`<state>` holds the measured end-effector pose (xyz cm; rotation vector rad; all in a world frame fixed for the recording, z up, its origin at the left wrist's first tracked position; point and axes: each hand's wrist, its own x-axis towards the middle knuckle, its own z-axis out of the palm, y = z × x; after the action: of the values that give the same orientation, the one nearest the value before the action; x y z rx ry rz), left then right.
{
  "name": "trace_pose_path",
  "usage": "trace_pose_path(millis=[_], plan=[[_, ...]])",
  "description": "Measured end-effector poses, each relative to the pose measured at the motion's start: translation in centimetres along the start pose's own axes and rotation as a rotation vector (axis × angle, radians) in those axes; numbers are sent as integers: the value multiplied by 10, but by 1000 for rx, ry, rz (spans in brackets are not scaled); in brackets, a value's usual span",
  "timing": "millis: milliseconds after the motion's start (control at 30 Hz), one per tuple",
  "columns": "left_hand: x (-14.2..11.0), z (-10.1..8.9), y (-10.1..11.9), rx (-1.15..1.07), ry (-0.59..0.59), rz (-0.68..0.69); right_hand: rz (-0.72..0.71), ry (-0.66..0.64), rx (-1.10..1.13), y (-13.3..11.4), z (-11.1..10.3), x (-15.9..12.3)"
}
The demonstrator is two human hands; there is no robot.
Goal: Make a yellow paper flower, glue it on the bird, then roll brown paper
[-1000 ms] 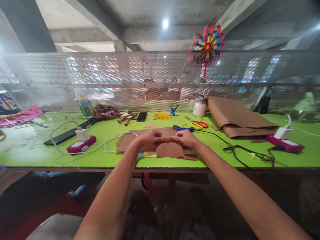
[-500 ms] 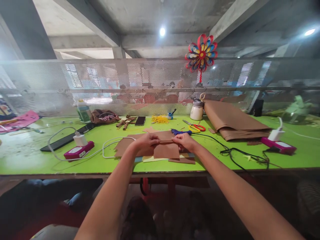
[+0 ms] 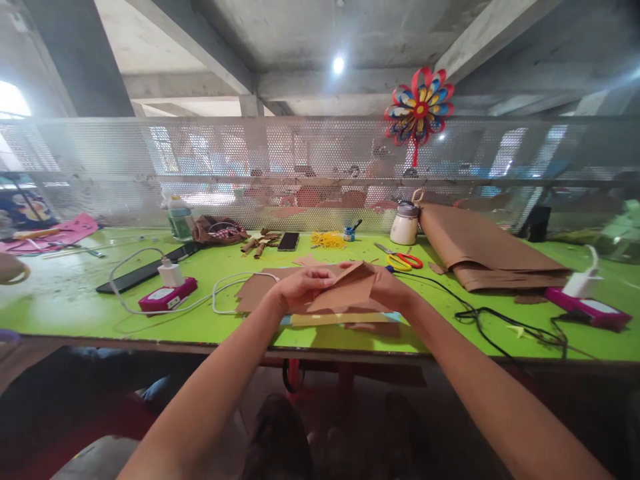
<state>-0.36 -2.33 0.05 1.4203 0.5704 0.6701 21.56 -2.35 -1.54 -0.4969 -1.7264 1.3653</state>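
Note:
Between my two hands is a small piece of brown paper (image 3: 347,291), tilted, with a folded-over top edge. My left hand (image 3: 306,288) pinches its left side. My right hand (image 3: 388,288) grips the right side, with some of its fingers hidden behind the paper. Beneath lie more brown paper sheets (image 3: 257,291) and a yellowish strip (image 3: 320,320) on the green table (image 3: 200,330). Just beyond my right hand, scissors (image 3: 400,259) with yellow and orange handles lie on the table.
A large folded stack of brown paper (image 3: 480,243) stands at the right beside a white jar (image 3: 404,225). Black cable (image 3: 480,313) runs to a purple power strip (image 3: 587,308). Another power strip (image 3: 169,297) sits left, with a white cord. A phone (image 3: 289,241) and yellow shreds (image 3: 327,239) lie behind.
The small paper has been lifted and tilted in my hands; before, it lay flatter with its top edge pinched level. My view has shifted slightly left.

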Motion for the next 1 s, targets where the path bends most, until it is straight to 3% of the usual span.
trace_pose_path(millis=[233, 533, 600, 667, 733, 767, 867, 1000], plan=[[-1, 6, -7, -164, -55, -54, -38, -131, -182, -36, 15, -3], [9, 9, -10, -99, -262, -109, -98, 9, -131, -29, 25, -3], [13, 5, -10, -75, -155, -60, -64, 50, -77, -25, 19, 1], [16, -3, -8, -97, 78, 56, 21, 61, -36, -20, 10, 5], [17, -16, -3, -131, 328, 152, 180, -31, -23, -14, 0, 10], [16, -23, -1, -150, 392, 167, 263, -97, -35, -11, -5, 13], [10, -35, 6, -76, 431, 151, 413, -254, -132, -2, -13, 19], [7, -26, 6, 379, 297, 106, 425, -350, -244, 6, -14, 27]])
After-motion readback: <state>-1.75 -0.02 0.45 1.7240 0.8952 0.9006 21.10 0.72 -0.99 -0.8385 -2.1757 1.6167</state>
